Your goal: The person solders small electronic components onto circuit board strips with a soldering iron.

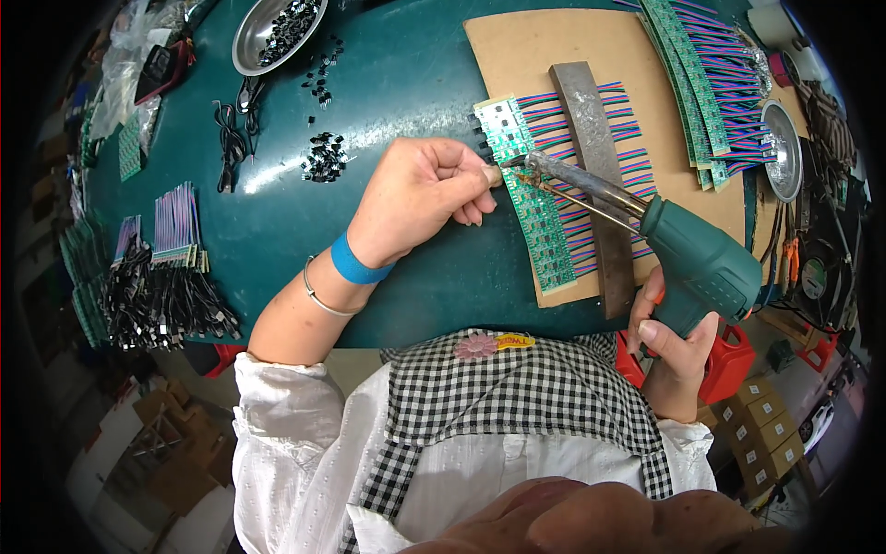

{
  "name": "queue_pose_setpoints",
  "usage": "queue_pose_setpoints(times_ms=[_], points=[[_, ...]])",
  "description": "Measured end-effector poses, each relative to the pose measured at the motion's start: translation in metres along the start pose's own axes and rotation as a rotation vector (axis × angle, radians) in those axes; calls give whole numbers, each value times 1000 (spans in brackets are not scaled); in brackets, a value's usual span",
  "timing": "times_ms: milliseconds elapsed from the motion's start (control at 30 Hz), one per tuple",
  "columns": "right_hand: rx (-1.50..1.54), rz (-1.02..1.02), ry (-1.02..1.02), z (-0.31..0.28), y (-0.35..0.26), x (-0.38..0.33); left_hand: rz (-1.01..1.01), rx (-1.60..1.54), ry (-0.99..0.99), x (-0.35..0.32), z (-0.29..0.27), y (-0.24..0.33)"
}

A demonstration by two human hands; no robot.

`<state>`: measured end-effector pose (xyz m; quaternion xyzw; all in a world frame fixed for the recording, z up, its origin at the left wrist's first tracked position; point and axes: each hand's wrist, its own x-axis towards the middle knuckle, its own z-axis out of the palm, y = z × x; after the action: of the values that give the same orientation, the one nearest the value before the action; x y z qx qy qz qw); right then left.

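My right hand (681,349) grips the handle of a green soldering gun (706,263), with a trigger finger at its orange part. The gun's metal barrel reaches left, and its tip meets the left edge of a green circuit board panel (543,222). At that same edge my left hand (429,189) is closed in a pinch; whatever is between its fingertips is too small and hidden to name. Small black parts (482,137) stick out along the panel's upper left edge. Striped wires (637,171) run from the panel under a flat metal bar (595,157).
Panel and bar lie on a brown board (517,51). Beyond are a metal bowl (247,46) of black parts, a loose pile (325,159), and wired panels (683,92) near a round metal dish (783,152). Bundled black-ended cables (171,295) lie left; red containers (727,365) stand below right.
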<state>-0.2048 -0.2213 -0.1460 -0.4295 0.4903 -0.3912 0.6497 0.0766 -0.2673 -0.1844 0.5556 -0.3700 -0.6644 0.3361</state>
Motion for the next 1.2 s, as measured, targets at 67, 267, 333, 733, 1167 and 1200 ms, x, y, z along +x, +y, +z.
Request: queue_pose_setpoints(times_ms=[67,267,333,733,1167,1200], points=[[-2,-3,-6,-1,1,0,8,3,1,0,0,-1],[55,5,-162,-10,-5,3,18,-4,1,0,0,-2],[55,21,-173,-10,-6,2,14,-4,12,0,0,-2],[66,32,-171,-17,5,-7,27,4,14,0,1,-2],[112,-14,-82,-9,-3,0,19,-20,9,0,0,-2],[85,11,-102,-12,-2,-1,18,-24,9,0,1,-1]])
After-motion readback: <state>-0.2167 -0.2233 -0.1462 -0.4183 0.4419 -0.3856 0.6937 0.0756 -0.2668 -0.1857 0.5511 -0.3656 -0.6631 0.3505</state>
